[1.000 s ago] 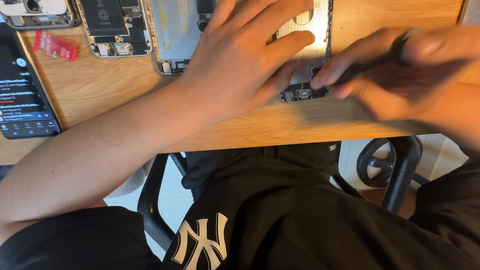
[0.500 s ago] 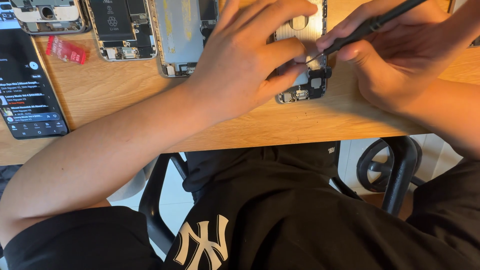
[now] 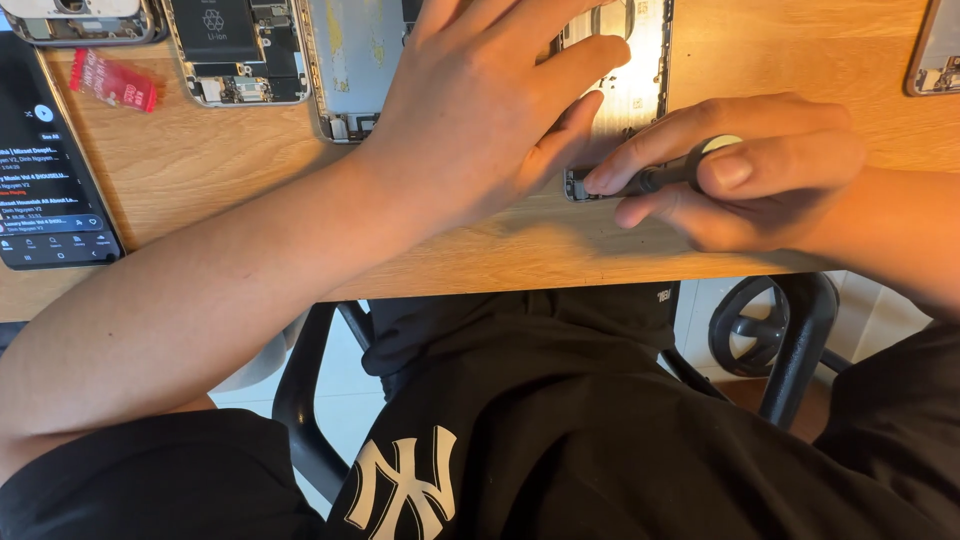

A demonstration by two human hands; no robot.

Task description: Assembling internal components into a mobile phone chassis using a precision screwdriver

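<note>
**Screwdriver swings down to the phone's bottom edge**

The right hand [image 3: 740, 175] has tipped its black screwdriver [image 3: 668, 175] flat, gripped tight. The left hand [image 3: 490, 110] presses, fingers spread, on the open phone shell [image 3: 635, 80]. A slip could strip a screw. Wooden table [image 3: 250, 190]; lit phone [image 3: 50, 170] at left.

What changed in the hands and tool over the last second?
The right hand lowered the black screwdriver from a raised slant to nearly flat, tip at the open phone's bottom edge. The left hand stayed pressed on that phone; the other phones stayed put.
</note>
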